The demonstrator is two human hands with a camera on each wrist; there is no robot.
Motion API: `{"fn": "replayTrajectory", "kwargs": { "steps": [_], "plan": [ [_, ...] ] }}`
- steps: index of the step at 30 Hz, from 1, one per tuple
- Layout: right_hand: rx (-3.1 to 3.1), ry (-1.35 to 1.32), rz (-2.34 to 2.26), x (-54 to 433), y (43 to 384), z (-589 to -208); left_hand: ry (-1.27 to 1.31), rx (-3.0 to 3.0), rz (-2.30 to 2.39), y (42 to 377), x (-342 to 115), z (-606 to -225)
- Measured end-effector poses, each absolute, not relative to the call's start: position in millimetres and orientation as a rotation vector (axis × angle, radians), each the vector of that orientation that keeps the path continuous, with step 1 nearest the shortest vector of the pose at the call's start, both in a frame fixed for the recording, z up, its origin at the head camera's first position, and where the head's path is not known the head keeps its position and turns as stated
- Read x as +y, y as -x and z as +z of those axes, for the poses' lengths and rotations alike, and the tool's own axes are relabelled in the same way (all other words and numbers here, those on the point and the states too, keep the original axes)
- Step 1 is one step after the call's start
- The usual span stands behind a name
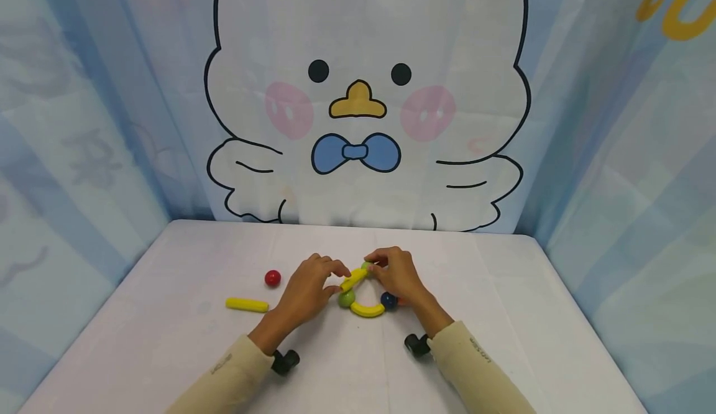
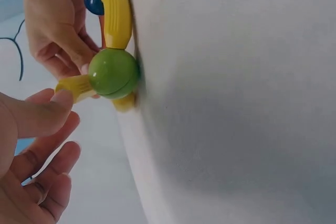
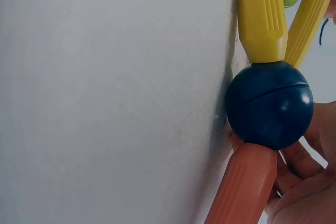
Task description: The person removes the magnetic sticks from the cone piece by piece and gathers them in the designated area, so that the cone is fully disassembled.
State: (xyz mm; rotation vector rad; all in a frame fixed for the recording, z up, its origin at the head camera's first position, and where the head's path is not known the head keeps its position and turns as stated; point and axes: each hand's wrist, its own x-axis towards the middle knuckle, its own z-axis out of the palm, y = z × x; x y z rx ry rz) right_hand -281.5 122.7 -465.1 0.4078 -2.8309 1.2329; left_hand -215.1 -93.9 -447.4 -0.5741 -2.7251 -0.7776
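Observation:
My left hand (image 1: 307, 286) pinches a yellow rod (image 1: 353, 279) between thumb and fingers. One end of this rod meets a green ball (image 2: 113, 73). At the rod's far end my right hand (image 1: 399, 274) holds a second green ball (image 1: 366, 265), largely covered by its fingers. A curved yellow piece (image 1: 367, 310) joins the nearer green ball to a dark blue ball (image 3: 269, 105). From the blue ball an orange-red rod (image 3: 243, 184) extends under the right hand. Another bit of yellow (image 2: 125, 102) shows low behind the green ball in the left wrist view.
On the white table (image 1: 481, 339), a red ball (image 1: 272, 278) and a loose yellow rod (image 1: 247, 304) lie left of the left hand. A curtain (image 1: 358, 196) with a cartoon figure hangs behind the far edge. Black devices (image 1: 286, 362) sit at both wrists.

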Motion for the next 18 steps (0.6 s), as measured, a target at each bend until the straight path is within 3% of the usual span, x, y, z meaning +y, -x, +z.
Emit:
{"fn": "replayTrajectory", "kwargs": {
  "steps": [18],
  "plan": [
    [-2.83, -0.402, 1.209, 121.5, 281.0, -465.3, 0.439, -2.823, -0.796, 224.2, -94.3, -450.9]
  ]
}}
